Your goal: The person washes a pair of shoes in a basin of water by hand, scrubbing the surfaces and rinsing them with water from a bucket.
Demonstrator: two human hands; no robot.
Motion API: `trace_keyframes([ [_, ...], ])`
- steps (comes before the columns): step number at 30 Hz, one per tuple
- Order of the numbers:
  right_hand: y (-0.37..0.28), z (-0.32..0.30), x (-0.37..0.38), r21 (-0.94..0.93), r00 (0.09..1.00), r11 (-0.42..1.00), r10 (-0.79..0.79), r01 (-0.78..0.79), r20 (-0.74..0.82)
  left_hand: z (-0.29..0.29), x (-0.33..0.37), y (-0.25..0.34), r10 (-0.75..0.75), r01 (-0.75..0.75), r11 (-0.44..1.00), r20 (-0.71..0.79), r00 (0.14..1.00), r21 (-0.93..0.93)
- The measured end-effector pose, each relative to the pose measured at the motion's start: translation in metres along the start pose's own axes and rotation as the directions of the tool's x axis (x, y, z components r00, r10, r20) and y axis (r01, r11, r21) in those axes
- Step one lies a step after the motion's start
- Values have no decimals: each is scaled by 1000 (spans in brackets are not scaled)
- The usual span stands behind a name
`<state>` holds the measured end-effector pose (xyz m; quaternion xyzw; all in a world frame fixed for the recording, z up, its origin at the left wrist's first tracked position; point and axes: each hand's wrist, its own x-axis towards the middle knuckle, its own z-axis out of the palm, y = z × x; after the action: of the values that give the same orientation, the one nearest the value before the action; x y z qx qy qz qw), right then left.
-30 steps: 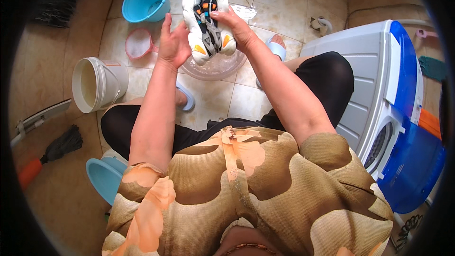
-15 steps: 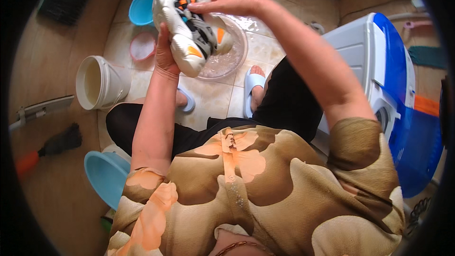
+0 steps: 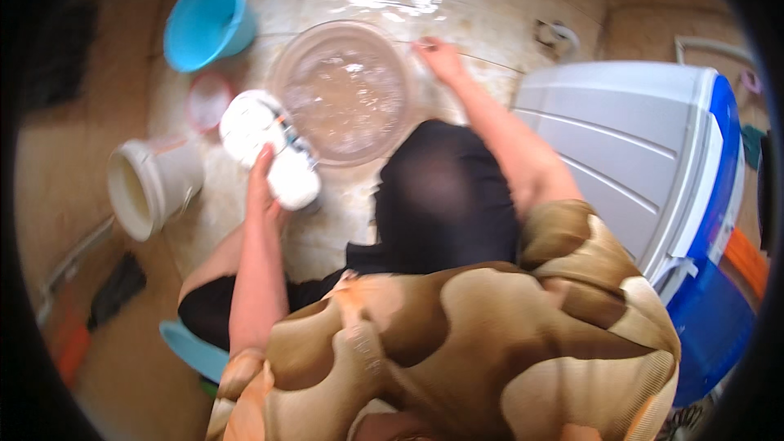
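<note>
White footwear (image 3: 250, 124), grasped by left hand (image 3: 263, 186) beside the basin's (image 3: 339, 33) left rim, is out of its water (image 3: 351, 106); handling looks unfinished, set-down not done. Right hand (image 3: 441, 60): near basin's right rim (blurred; grip cannot be told).

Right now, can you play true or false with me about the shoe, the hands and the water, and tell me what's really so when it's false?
1. The left hand holds a white shoe. True.
2. The right hand is gripping that shoe too. False: it is apart from the shoe, out by the right side of the round tub.
3. There is water in the tub. True.
4. The shoe is completely under the water. False: it is held out of the water, to the left of it.
5. A white-and-blue machine stands on the picture's right. True.
</note>
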<state>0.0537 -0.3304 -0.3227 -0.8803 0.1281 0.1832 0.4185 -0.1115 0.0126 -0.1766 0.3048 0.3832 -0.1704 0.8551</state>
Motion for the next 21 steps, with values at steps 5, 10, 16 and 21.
trace_keyframes([
  [5,-28,38,-20,101,1000,995,21,-21,5,-10,20,-14,45,-24,995,-212,976,100],
  [10,-29,52,-9,340,974,925,210,-169,-89,-22,42,-11,-2,38,981,-190,982,188],
  [16,-39,50,-17,385,962,908,235,-165,-142,-43,69,-2,159,-119,952,-125,979,282],
  [21,-18,50,-29,422,937,885,296,-196,-187,2,50,-14,228,-156,940,-220,949,303],
])
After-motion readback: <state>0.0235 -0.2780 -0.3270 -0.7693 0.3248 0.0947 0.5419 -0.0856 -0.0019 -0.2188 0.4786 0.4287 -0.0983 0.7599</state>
